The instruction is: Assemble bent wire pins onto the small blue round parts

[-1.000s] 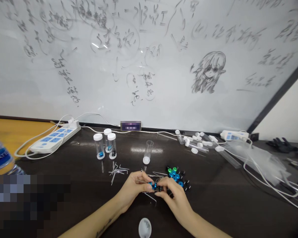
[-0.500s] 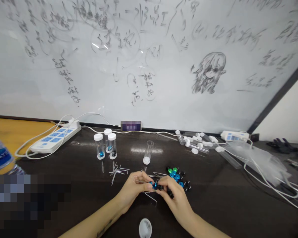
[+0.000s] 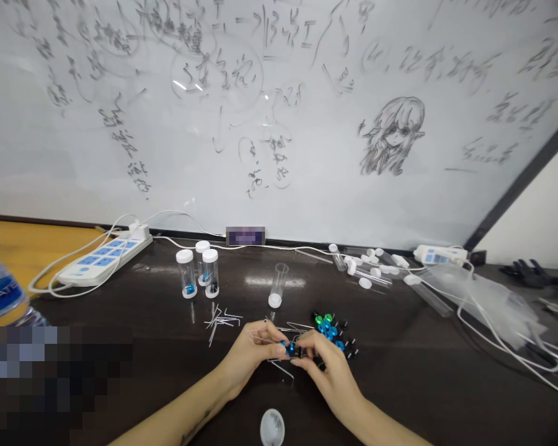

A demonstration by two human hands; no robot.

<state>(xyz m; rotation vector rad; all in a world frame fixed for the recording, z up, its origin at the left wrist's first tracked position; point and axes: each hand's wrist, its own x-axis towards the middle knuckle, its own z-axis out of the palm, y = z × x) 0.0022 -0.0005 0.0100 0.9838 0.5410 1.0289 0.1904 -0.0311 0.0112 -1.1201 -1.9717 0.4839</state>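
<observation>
My left hand [image 3: 255, 350] is closed in a pinch on a small blue and black part [image 3: 290, 348], just above the dark table. My right hand [image 3: 328, 365] pinches the black end of that same part, partly hidden by the fingers. A thin metal rod juts from the left fingers. Bent thin rods [image 3: 283, 370] lie under and around both hands. Just beyond the right hand is a cluster of small blue, green and black parts [image 3: 326, 328]. Nearer to me stands a small white round cup [image 3: 272, 427] with something small inside.
An open clear tube [image 3: 279, 285] stands beyond my hands. Three capped tubes [image 3: 186, 274] with small parts are at left, near a pile of bent rods [image 3: 221, 320]. Power strips [image 3: 105, 255], loose tubes and caps [image 3: 365, 284], a plastic bag [image 3: 490, 303] and a bottle [image 3: 2, 294] surround the area.
Both hands stay in nearly the same place, holding the blue and black part between them. Only a very slight shift of the fingers and the view shows.
</observation>
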